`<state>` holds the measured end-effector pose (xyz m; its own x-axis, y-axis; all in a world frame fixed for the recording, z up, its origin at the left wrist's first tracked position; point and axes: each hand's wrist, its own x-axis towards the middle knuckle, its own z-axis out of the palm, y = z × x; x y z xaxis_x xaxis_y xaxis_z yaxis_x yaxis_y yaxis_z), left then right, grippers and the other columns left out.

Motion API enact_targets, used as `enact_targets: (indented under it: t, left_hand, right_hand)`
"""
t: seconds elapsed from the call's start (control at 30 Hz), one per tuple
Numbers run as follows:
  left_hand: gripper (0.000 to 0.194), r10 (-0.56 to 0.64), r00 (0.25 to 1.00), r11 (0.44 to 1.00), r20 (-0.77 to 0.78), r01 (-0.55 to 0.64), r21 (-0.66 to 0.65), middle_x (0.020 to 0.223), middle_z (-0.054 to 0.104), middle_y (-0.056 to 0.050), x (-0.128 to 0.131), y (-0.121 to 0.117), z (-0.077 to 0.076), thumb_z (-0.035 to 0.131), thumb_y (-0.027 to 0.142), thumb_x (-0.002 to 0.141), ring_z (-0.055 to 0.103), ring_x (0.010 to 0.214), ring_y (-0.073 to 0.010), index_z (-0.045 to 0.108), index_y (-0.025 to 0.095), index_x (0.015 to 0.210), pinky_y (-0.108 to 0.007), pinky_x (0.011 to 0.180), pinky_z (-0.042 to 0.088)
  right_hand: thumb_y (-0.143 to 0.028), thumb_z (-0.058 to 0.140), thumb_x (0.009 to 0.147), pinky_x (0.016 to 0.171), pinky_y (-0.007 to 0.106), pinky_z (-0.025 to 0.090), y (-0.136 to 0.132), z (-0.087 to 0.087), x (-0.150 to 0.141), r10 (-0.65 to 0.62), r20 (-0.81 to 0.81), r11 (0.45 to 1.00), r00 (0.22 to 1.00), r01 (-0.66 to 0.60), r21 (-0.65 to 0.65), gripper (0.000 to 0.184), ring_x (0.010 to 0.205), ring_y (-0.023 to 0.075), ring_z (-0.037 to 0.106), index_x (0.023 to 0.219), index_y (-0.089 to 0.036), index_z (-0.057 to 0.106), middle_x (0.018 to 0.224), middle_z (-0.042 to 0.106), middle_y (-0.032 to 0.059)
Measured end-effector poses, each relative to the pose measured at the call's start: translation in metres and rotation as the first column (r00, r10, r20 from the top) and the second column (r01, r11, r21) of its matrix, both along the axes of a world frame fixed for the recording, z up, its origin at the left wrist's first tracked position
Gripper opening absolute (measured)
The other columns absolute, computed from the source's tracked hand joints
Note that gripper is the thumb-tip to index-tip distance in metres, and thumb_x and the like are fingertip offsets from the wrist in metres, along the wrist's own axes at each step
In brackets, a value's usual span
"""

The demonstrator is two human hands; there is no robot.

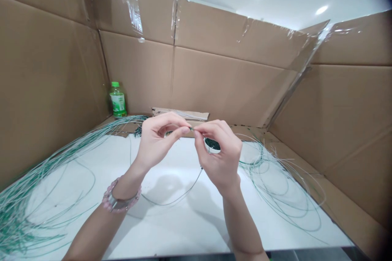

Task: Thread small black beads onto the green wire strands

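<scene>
My left hand (157, 138) and my right hand (219, 153) are raised over the white board, fingertips almost meeting. Each is closed in a pinch, thumb against forefinger, on a thin green wire (192, 129); only a tiny dark-green bit of it shows between them. Below, a thin dark strand (180, 199) curves from under my right hand toward my left forearm. A pink beaded bracelet and a silver band (121, 200) circle my left wrist. Behind my right hand, partly hidden, lies a dark green heap (212, 143).
A large bundle of green and white wires (58, 163) runs along the left side. Looser coils (275, 187) lie at the right. A green bottle (118, 100) stands in the back left corner. Cardboard walls (226, 81) surround the white board (165, 232).
</scene>
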<state>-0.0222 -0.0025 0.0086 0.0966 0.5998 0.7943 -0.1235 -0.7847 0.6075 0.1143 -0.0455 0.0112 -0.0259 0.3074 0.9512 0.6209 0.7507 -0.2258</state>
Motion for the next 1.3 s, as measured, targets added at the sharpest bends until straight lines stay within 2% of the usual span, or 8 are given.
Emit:
enact_targets:
  t: [0.47,0.9,1.0,1.2,1.3]
  left_hand:
    - [0.006,-0.012,1.000,1.000,0.002,0.012,-0.001,0.069,0.065,0.000,-0.001,0.000,-0.001,0.067,0.013,0.072,0.060,0.064,-0.0093,0.067,0.017,0.069,-0.017,0.053,0.049]
    - [0.006,0.024,0.999,0.996,-0.035,-0.021,0.082,0.070,0.066,0.000,0.000,0.002,-0.001,0.067,0.011,0.073,0.060,0.064,-0.0076,0.067,0.016,0.071,-0.015,0.054,0.050]
    - [0.006,0.036,0.998,0.995,-0.056,-0.031,0.097,0.071,0.067,0.000,-0.001,0.002,-0.002,0.067,0.011,0.074,0.061,0.065,-0.0075,0.067,0.016,0.072,-0.015,0.056,0.051]
    - [0.005,0.073,0.988,0.995,-0.138,-0.062,0.082,0.074,0.071,0.000,-0.001,0.004,-0.003,0.064,0.014,0.077,0.063,0.066,-0.0081,0.069,0.016,0.075,-0.015,0.060,0.052]
    - [0.007,0.173,0.968,0.982,-0.181,-0.154,0.114,0.073,0.071,-0.001,-0.001,0.007,-0.005,0.063,0.017,0.078,0.063,0.064,-0.0086,0.069,0.015,0.075,-0.016,0.059,0.052]
  right_hand:
    - [-0.006,0.058,0.078,0.058,0.026,0.050,0.002,-0.002,0.000,0.014,-0.014,1.000,1.000,-0.014,0.020,0.013,0.066,0.0124,0.055,0.077,-0.019,0.059,0.071,0.062,0.0002]
    - [-0.006,0.058,0.079,0.062,0.026,0.050,-0.001,0.000,0.001,-0.021,0.033,1.000,0.999,0.021,-0.001,0.012,0.069,0.0120,0.055,0.077,-0.017,0.061,0.073,0.064,0.0013]
    - [-0.008,0.060,0.080,0.062,0.026,0.051,0.000,0.000,0.005,0.024,0.019,0.998,1.000,-0.023,-0.051,0.011,0.069,0.0118,0.058,0.078,-0.018,0.064,0.073,0.066,0.0005]
    - [-0.013,0.065,0.077,0.064,0.023,0.056,0.008,-0.003,0.010,0.142,-0.156,0.966,0.978,-0.171,-0.194,0.007,0.070,0.0117,0.064,0.080,-0.019,0.067,0.075,0.070,-0.0003]
    - [-0.017,0.065,0.077,0.065,0.022,0.056,0.013,-0.004,0.009,0.139,-0.150,0.957,0.979,-0.172,-0.234,0.004,0.071,0.0121,0.065,0.080,-0.019,0.069,0.077,0.071,0.0007]
